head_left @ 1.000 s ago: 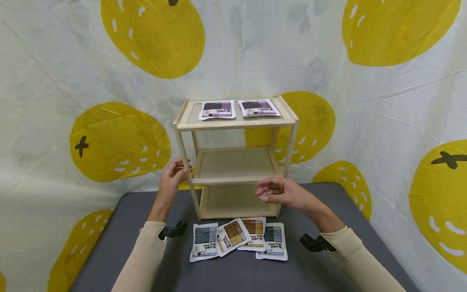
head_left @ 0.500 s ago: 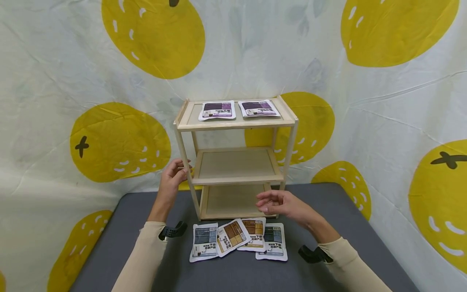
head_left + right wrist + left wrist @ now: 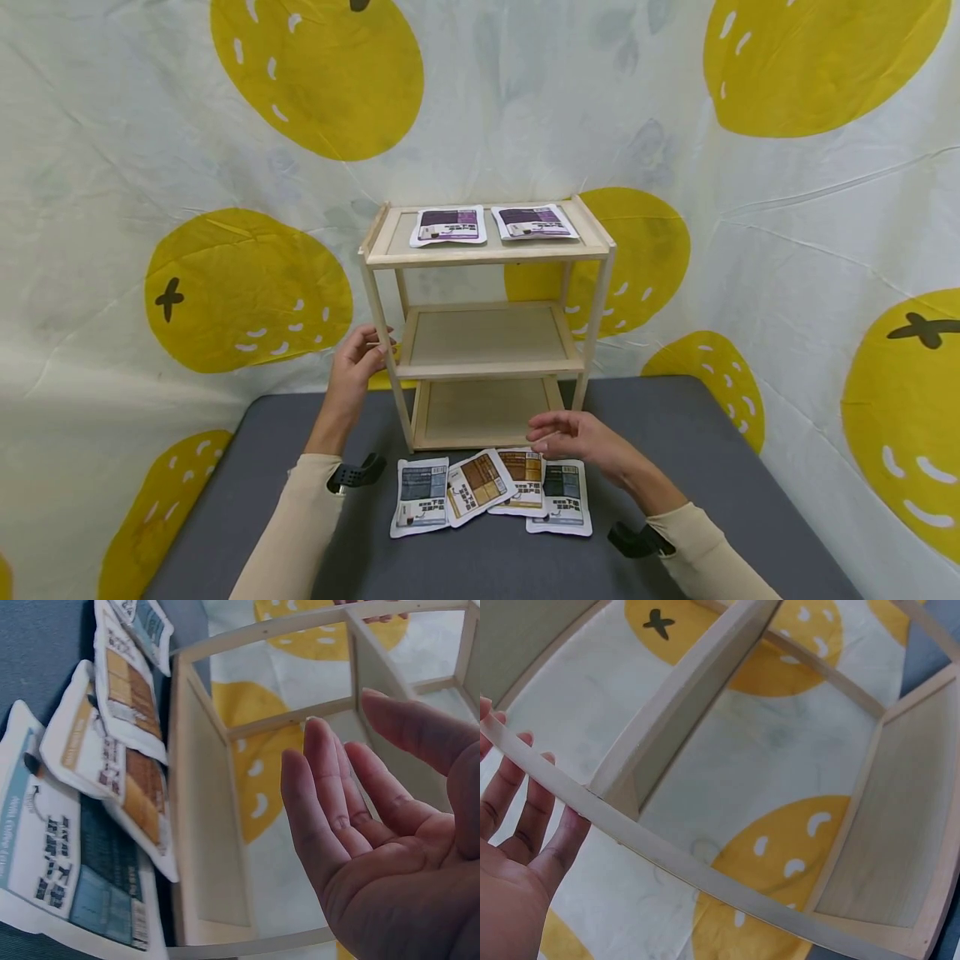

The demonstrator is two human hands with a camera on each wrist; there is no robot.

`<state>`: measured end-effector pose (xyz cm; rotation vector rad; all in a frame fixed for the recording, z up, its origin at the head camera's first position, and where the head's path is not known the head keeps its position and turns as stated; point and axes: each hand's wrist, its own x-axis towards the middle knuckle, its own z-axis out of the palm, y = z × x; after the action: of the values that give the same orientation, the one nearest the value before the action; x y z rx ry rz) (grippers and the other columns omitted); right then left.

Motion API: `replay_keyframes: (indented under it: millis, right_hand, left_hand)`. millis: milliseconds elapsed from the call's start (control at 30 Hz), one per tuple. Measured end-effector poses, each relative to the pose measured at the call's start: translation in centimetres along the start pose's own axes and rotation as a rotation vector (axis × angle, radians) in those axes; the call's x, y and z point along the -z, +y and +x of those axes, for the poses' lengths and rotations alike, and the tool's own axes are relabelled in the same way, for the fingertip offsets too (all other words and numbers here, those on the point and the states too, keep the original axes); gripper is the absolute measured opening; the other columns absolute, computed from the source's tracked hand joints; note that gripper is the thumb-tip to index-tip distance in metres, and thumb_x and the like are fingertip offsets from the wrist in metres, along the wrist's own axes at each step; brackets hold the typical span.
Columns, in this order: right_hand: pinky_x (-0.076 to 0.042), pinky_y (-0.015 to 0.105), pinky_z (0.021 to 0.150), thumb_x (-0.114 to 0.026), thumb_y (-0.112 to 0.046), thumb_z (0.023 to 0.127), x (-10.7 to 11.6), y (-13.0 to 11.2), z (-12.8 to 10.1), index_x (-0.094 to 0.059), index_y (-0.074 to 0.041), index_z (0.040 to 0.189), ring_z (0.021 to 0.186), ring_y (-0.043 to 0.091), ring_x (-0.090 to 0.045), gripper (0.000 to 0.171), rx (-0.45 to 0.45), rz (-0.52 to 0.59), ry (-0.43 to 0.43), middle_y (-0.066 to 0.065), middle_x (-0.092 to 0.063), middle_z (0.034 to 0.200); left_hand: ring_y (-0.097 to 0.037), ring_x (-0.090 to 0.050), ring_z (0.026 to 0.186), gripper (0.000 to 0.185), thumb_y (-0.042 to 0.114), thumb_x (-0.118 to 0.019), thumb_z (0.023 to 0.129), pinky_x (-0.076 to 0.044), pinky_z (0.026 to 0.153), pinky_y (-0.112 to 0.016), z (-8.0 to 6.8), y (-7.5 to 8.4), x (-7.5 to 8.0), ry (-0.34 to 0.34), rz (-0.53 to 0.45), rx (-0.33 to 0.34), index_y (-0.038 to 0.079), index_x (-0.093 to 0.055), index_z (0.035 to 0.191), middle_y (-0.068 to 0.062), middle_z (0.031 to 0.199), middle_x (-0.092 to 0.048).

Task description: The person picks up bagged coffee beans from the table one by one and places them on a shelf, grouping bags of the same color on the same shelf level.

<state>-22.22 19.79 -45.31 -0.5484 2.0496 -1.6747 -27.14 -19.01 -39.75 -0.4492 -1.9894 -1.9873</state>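
Right hand: the right hand (image 3: pixel 573 435) hovers palm up, fingers loosely spread and holding nothing, just above the far edge of the packets; the right wrist view shows the open palm (image 3: pixel 390 847) with daylight between the fingers.
Packets: four packets lie in an overlapping row on the table at 6 o'clock from the shelf: a blue packet (image 3: pixel 420 494) at the left end, a brown packet (image 3: pixel 477 485) tilted over it, an orange packet (image 3: pixel 522 482) next, and a teal packet (image 3: pixel 562 496) at the right end, directly under the right hand's fingertips.
Left hand: the left hand (image 3: pixel 358 367) rests at 9 o'clock of the shelf, fingers nearly straight against the front left post (image 3: pixel 384 342) at the height of the middle board; in the left wrist view the fingers (image 3: pixel 532 817) lie behind that slat, not curled round it.
Shelf: the wooden shelf (image 3: pixel 487 250) stands upright at the table's far edge, three boards high.
Top board: two purple packets (image 3: pixel 447 226) lie side by side at 12 o'clock.
Table: a grey table (image 3: pixel 675 433) bears it all.
Backdrop: a white cloth (image 3: pixel 112 125) with yellow fruit hangs behind.
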Motion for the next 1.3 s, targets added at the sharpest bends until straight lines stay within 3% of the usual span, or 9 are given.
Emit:
replay_keyframes:
  millis: [200, 433, 567, 667, 800, 1067, 1300]
  right_hand:
    - [-0.057, 0.040, 0.094, -0.068, -0.015, 0.097, -0.4, 1.7, 0.3, -0.049, 0.008, 0.141, 0.115, 0.033, -0.065, 0.053, -0.048, -0.015, 0.080, 0.032, -0.056, 0.136]
    - [-0.056, 0.042, 0.094, -0.070, -0.015, 0.096, -0.9, 3.4, 0.2, -0.045, 0.007, 0.145, 0.116, 0.034, -0.062, 0.060, -0.065, -0.056, 0.140, 0.033, -0.054, 0.136]
    - [-0.056, 0.042, 0.093, -0.069, -0.009, 0.096, -1.1, 4.3, 0.1, -0.041, 0.012, 0.145, 0.112, 0.032, -0.064, 0.060, -0.050, -0.045, 0.143, 0.035, -0.054, 0.133]
    - [-0.058, 0.039, 0.090, -0.068, -0.003, 0.095, -1.4, 4.6, 0.0, -0.039, 0.015, 0.143, 0.109, 0.034, -0.065, 0.059, -0.037, -0.053, 0.158, 0.036, -0.055, 0.129]
    - [-0.058, 0.039, 0.086, -0.070, -0.001, 0.093, -1.7, 4.6, -0.2, -0.040, 0.017, 0.141, 0.107, 0.038, -0.065, 0.059, -0.031, -0.072, 0.176, 0.037, -0.056, 0.126]
    - [-0.058, 0.036, 0.085, -0.070, 0.006, 0.089, -1.5, 5.6, -0.5, -0.041, 0.022, 0.137, 0.110, 0.048, -0.062, 0.058, -0.019, -0.099, 0.202, 0.039, -0.055, 0.123]
    - [-0.059, 0.040, 0.085, -0.073, 0.005, 0.087, -0.8, 6.1, -1.1, -0.048, 0.019, 0.133, 0.108, 0.045, -0.063, 0.054, -0.045, -0.156, 0.261, 0.039, -0.057, 0.124]
  left_hand:
    - [-0.041, -0.060, 0.109, 0.035, 0.012, -0.055, 0.104, -0.056, 0.087, -0.029, 0.0, -0.1, 0.0, 0.008, 0.014, 0.011, -0.008, -0.054, 0.132, -0.028, 0.119, -0.057]
    - [-0.038, -0.061, 0.107, 0.034, 0.010, -0.054, 0.104, -0.056, 0.086, -0.029, 0.0, -0.3, 0.0, 0.017, 0.007, 0.012, -0.008, -0.054, 0.132, -0.030, 0.119, -0.056]
    - [-0.026, -0.064, 0.104, 0.034, 0.011, -0.054, 0.104, -0.056, 0.086, -0.028, -0.1, -0.4, 0.1, 0.017, 0.010, 0.008, -0.008, -0.054, 0.132, -0.030, 0.119, -0.056]
    - [-0.029, -0.064, 0.105, 0.030, 0.013, -0.055, 0.104, -0.056, 0.085, -0.028, -0.1, -0.3, 0.1, 0.013, 0.012, 0.009, -0.002, -0.057, 0.130, -0.029, 0.119, -0.057]
    - [-0.043, -0.060, 0.110, 0.024, 0.014, -0.056, 0.104, -0.057, 0.085, -0.029, -0.2, -0.3, 0.1, 0.008, 0.004, 0.000, 0.006, -0.061, 0.126, -0.029, 0.119, -0.056]
    - [-0.036, -0.061, 0.109, 0.032, 0.015, -0.056, 0.104, -0.056, 0.086, -0.029, -0.1, -0.5, 0.1, 0.001, 0.005, -0.004, -0.003, -0.056, 0.130, -0.029, 0.119, -0.056]
    - [-0.044, -0.058, 0.112, 0.028, 0.015, -0.056, 0.104, -0.056, 0.087, -0.030, 0.0, -0.3, 0.0, 0.004, 0.012, 0.002, 0.003, -0.059, 0.129, -0.025, 0.119, -0.058]
